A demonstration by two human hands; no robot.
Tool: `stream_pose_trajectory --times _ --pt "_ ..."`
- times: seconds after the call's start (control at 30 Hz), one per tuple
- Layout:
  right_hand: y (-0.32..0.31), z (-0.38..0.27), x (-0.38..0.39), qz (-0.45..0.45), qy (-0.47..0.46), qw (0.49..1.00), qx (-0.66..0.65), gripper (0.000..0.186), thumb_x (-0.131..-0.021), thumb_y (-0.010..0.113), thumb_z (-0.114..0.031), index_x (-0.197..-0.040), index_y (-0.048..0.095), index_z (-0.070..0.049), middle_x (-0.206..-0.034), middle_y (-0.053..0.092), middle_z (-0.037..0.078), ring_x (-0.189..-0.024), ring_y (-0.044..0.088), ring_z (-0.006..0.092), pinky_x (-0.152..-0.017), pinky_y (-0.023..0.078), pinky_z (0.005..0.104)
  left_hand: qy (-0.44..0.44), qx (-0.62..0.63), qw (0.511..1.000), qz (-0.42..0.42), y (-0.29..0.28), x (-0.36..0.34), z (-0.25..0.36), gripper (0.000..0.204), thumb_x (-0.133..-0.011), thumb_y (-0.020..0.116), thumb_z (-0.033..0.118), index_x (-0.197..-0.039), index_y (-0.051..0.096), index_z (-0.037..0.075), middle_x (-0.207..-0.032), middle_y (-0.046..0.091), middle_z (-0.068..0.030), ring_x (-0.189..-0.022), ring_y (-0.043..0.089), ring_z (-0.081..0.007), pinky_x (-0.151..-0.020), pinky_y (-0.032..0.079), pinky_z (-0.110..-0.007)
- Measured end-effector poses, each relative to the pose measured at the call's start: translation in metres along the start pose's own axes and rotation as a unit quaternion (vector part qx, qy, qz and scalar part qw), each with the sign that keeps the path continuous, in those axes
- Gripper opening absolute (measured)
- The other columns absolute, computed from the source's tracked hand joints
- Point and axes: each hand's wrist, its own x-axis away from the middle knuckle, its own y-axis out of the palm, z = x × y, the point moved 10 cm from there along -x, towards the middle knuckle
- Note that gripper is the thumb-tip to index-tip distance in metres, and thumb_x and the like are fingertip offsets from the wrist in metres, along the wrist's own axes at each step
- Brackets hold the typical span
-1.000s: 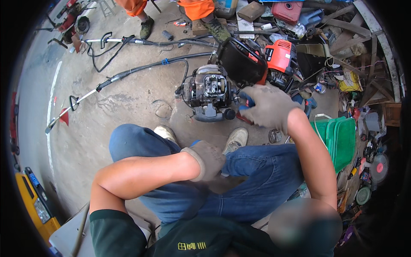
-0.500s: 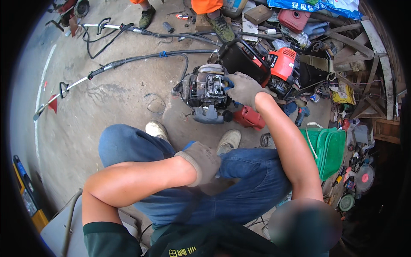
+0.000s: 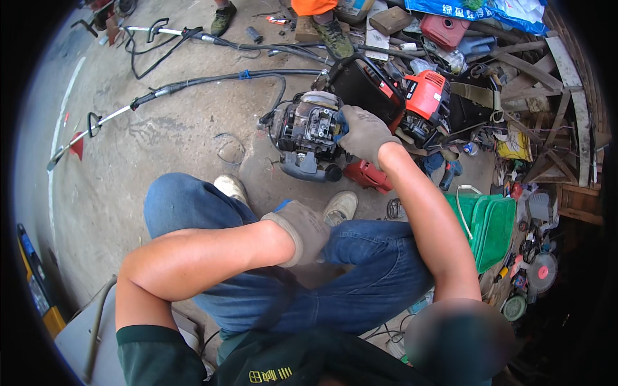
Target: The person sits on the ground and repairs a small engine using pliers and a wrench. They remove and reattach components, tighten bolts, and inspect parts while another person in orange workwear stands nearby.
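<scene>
A partly dismantled small engine [image 3: 317, 119], with its metal inner parts exposed, rests on the ground in front of my feet. My right hand [image 3: 367, 135], in a grey glove with blue on the finger side, is at the engine's right side. Its fingers are curled in against the engine, and whatever they grip is hidden. My left hand [image 3: 301, 233], in a matching glove, is held low between my knees, back upward. The fingers of that hand are out of sight. A red plastic cover [image 3: 368, 176] lies below my right hand, beside the engine.
Behind the engine stands a black backpack frame with a red-orange motor [image 3: 426, 94]. Long brush-cutter poles [image 3: 161, 96] stretch left. A lidded green bin [image 3: 488, 225], a blue drill [image 3: 450, 174] and scrap wood [image 3: 541, 96] are on the right. Another person's shoe [image 3: 335, 40] is at the far side.
The whole view has shifted slightly, and the engine appears a little more tilted. My right hand stays at its side; my left hand keeps nearly the same place between my knees.
</scene>
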Motion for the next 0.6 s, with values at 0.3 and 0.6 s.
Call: stream_pose_trajectory --times 0.3,0.6 --pt "0.004 -0.007 0.004 -0.028 -0.005 1.000 0.000 0.048 -0.078 0.069 -0.019 -0.121 0.060 -0.001 -0.117 0.064 0.020 -0.113 0.061 0.0373 -0.099 0.047 0.0439 -0.004 0.001 1.000 0.018 0.002 -0.001 -0.003 0.047 -0.085 0.067 0.043 -0.115 0.070 0.007 -0.113 0.071 -0.0192 -0.105 0.070 -0.0343 -0.088 0.054 -0.044" --pt "-0.002 0.001 0.005 0.002 0.035 0.998 0.060 0.048 -0.079 0.072 -0.026 -0.120 0.061 -0.003 -0.118 0.063 0.020 -0.117 0.060 0.0360 -0.100 0.047 0.0433 -0.001 0.008 0.999 0.038 -0.006 0.002 -0.001 0.047 -0.086 0.065 0.044 -0.114 0.070 0.007 -0.109 0.071 -0.0198 -0.103 0.070 -0.0349 -0.087 0.054 -0.045"
